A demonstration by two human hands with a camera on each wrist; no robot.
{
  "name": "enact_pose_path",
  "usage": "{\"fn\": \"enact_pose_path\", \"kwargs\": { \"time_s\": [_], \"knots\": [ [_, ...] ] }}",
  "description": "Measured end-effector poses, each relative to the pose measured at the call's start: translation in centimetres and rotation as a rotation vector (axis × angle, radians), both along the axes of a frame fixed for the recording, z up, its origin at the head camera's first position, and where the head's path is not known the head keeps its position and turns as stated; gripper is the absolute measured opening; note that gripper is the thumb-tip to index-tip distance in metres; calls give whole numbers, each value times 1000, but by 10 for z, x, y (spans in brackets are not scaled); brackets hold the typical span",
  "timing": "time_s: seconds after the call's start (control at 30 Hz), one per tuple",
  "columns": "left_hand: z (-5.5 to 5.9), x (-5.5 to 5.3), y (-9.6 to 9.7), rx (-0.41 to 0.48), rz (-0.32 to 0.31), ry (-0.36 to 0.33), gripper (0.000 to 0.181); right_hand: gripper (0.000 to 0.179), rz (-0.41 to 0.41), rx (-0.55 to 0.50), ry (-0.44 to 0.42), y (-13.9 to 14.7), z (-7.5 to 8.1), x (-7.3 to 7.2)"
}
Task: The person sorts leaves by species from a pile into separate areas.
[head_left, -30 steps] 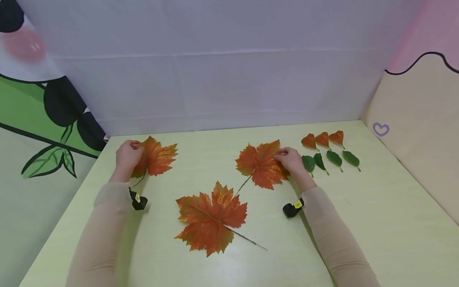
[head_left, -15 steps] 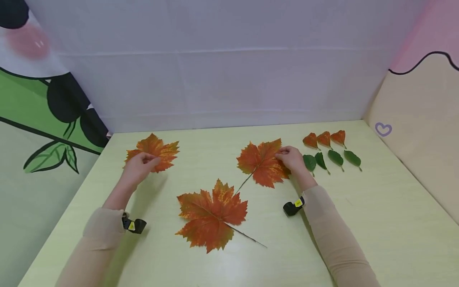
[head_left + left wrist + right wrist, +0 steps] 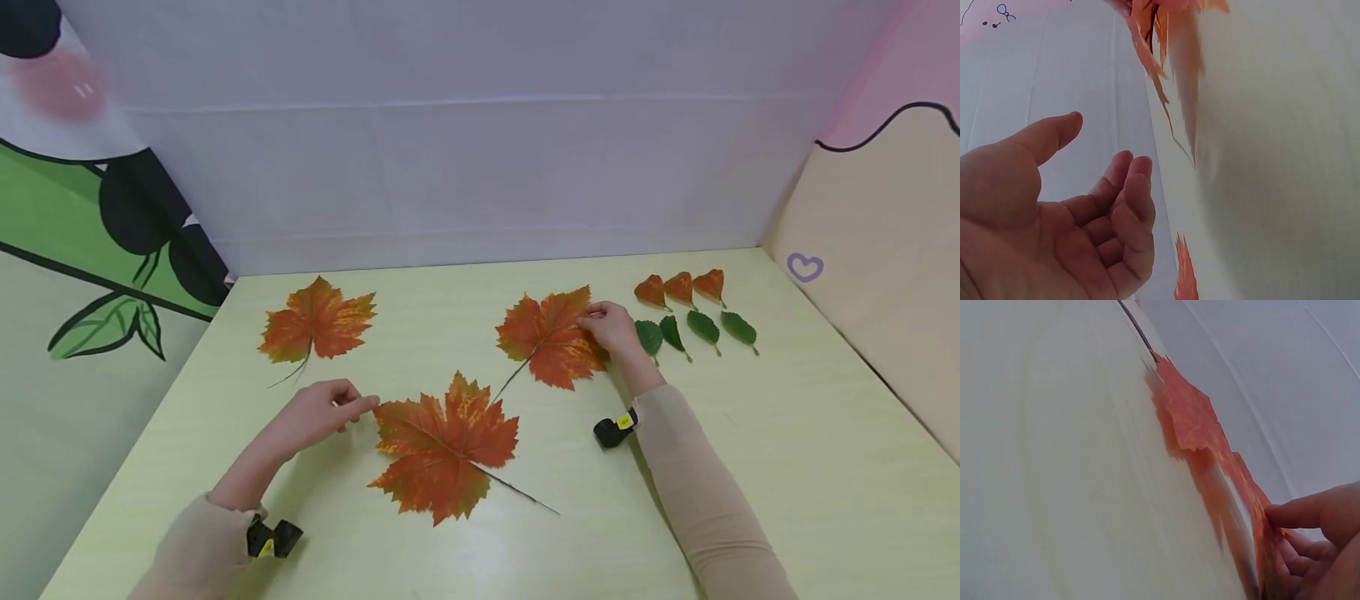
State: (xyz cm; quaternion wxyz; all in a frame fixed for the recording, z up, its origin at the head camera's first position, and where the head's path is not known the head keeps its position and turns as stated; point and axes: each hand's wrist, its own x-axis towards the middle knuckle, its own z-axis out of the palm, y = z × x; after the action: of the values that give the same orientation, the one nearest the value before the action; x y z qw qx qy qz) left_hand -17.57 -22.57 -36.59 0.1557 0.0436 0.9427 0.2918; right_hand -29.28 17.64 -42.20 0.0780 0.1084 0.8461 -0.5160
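Observation:
Three orange-red maple leaves with thin dark stems are on the table in the head view. My right hand (image 3: 617,335) pinches the right edge of the back right maple leaf (image 3: 542,343); in the right wrist view the thumb lies on one face of that leaf (image 3: 1194,415) and the fingers are behind it. My left hand (image 3: 313,417) has its fingertips close to the left tip of the large front maple leaf (image 3: 442,458). Between its thumb and loosely bent fingers (image 3: 1135,206) there is a gap with nothing in it. Behind it lies the back left maple leaf (image 3: 318,325).
At the back right, a row of small orange leaves (image 3: 678,288) lies above a row of small green leaves (image 3: 702,327). The pale table (image 3: 480,567) meets a light cloth backdrop (image 3: 480,183) at its far edge. Black cameras (image 3: 615,431) sit on both wrists.
My left hand has let go of the back left leaf and come forward and right to the front leaf. The right hand stays at its leaf's edge.

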Motion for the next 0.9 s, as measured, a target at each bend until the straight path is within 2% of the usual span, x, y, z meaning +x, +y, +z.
{"fn": "enact_pose_path", "kwargs": {
  "time_s": [0.2, 0.33, 0.43, 0.53, 0.63, 0.9],
  "knots": [
    [-8, 17, 13, -55, -29, -74, 42, 38, -3, -1, 2, 1, -1, 1],
    [-12, 24, 21, -108, -57, -112, 47, 39, -7, -7, 4, 1, 0, 2],
    [-13, 29, 25, -104, -69, -123, 53, 39, -3, -9, 2, 2, 0, 2],
    [-13, 31, 27, -62, -52, -116, 53, 39, -3, -10, 2, 2, 0, 1],
    [-13, 30, 30, 3, -13, -102, 44, 38, -11, -15, -1, 2, 1, 1],
    [-22, 27, 35, 193, 89, -79, 27, 38, -6, -15, -9, 2, 2, 2]
  ]
}}
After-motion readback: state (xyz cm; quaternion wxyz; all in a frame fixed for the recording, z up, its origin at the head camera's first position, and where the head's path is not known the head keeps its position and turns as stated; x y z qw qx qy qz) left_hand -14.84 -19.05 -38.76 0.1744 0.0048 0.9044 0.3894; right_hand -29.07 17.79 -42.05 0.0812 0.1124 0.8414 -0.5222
